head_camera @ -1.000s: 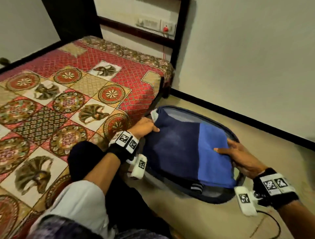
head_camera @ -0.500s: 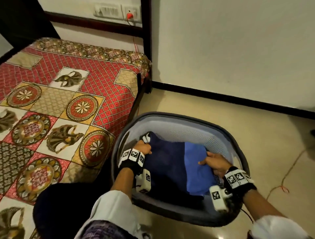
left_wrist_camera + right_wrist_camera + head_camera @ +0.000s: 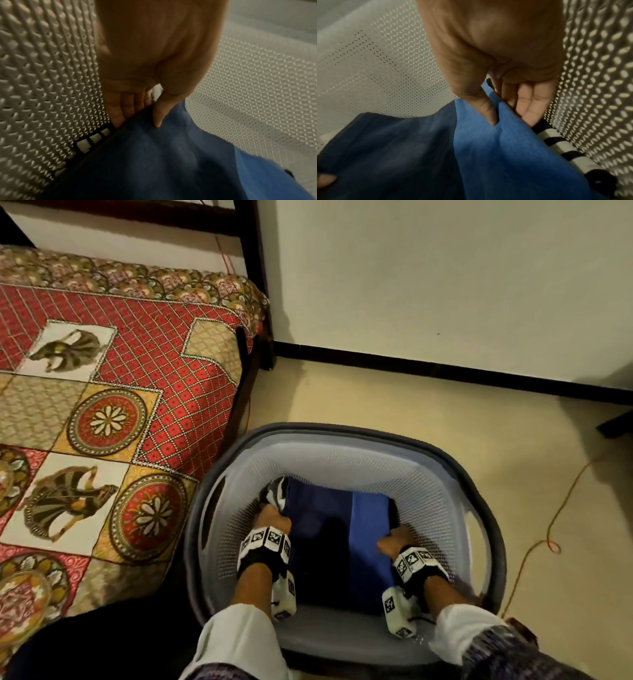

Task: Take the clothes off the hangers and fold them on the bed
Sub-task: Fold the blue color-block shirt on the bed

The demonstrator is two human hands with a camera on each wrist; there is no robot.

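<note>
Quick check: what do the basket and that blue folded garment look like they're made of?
Basket: apparently moulded plastic, matt pale grey, its walls perforated in a regular grid, with a darker rim. Blue folded garment: soft matt knit, probably cotton jersey; it dents under the right hand.

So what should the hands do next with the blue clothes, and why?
Probably let go and slide out. The folded blue clothes already sit low inside the laundry basket over a striped garment. The left hand and the right hand each pinch an edge, thumb on top, fingers tucked underneath by the mesh wall, so the stack looks nearly set down.
</note>
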